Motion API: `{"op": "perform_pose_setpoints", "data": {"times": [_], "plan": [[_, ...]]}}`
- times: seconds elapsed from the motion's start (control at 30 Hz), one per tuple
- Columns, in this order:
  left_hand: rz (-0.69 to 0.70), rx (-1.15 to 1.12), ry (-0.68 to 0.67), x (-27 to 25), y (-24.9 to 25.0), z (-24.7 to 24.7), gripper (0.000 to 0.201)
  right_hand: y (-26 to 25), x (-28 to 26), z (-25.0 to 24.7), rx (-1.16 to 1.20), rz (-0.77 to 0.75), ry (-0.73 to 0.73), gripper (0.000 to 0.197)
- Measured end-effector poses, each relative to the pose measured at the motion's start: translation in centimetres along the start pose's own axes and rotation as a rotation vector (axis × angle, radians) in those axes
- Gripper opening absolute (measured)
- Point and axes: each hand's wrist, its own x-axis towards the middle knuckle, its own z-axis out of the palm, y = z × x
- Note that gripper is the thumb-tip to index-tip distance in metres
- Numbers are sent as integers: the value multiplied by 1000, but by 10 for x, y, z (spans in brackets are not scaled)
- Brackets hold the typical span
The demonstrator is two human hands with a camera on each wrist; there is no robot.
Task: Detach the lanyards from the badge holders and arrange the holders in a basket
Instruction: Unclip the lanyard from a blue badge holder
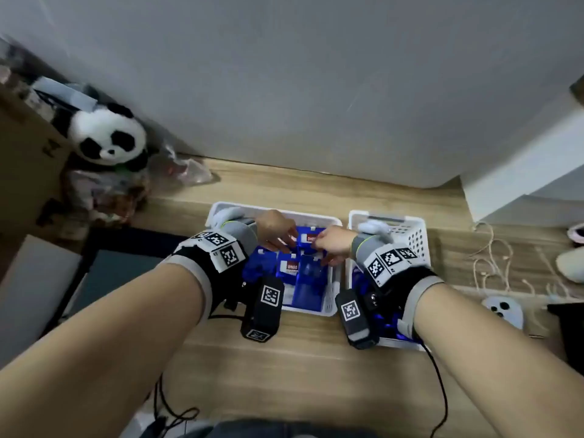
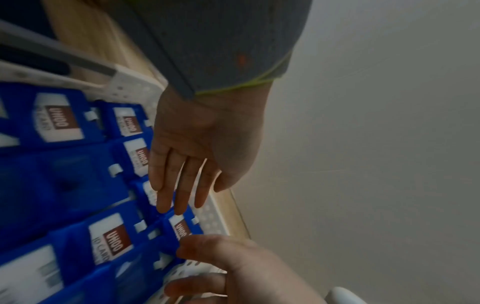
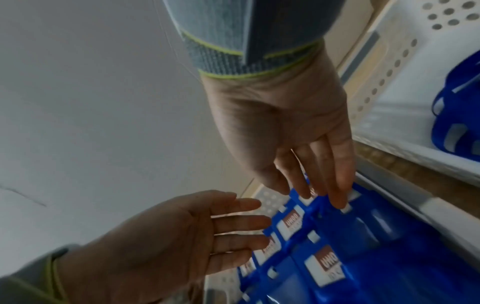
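Several blue badge holders [image 1: 303,279] with white and red labels stand packed in the left white basket [image 1: 221,210]. Both hands are over its far end. My left hand [image 1: 275,230] has straight fingers [image 2: 179,201] touching the tops of the holders [image 2: 64,185] near the basket's perforated wall [image 2: 213,218]. My right hand [image 1: 331,245] also has straight fingers [image 3: 340,195], resting on the upper edge of a holder [image 3: 376,246]. Neither hand grips anything. Blue lanyards [image 3: 457,115] lie in the right white basket [image 1: 410,235].
The two baskets sit side by side on a wooden table against a grey wall. A panda plush [image 1: 107,134] and a cardboard box [image 1: 25,153] are at the far left, white cables [image 1: 493,257] and a small white device [image 1: 502,308] at the right.
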Motion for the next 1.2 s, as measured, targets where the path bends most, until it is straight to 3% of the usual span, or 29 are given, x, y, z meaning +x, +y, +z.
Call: {"op": "perform_pose_setpoints", "data": {"times": [0.13,0.37,0.6,0.7,0.8,0.93,1.03,1.2], "plan": [[-71,26,-106,7,-11,11,27,-1,4,5,-105,22,-36,33],[-128,-24,-81,16,-14,17,17,-8,10,10,-339,92,-135,34],[-117,-34,-91,11,-16,16,23,-12,8,8,-473,22,-117,27],[-78,-84,-64,12,-20,14,34,-14,5,-1,-372,-48,-27,4],[-21,-175,-46,10,-26,12,42,-18,2,-21,-212,-141,67,27],[62,-281,-148,2,-29,10,31,-26,-11,-37,-53,-196,161,26],[120,-336,-97,2,-27,5,23,-24,-15,-36,45,-239,281,25],[149,-375,46,-1,-27,0,31,-21,-32,-23,66,-263,148,10]]}}
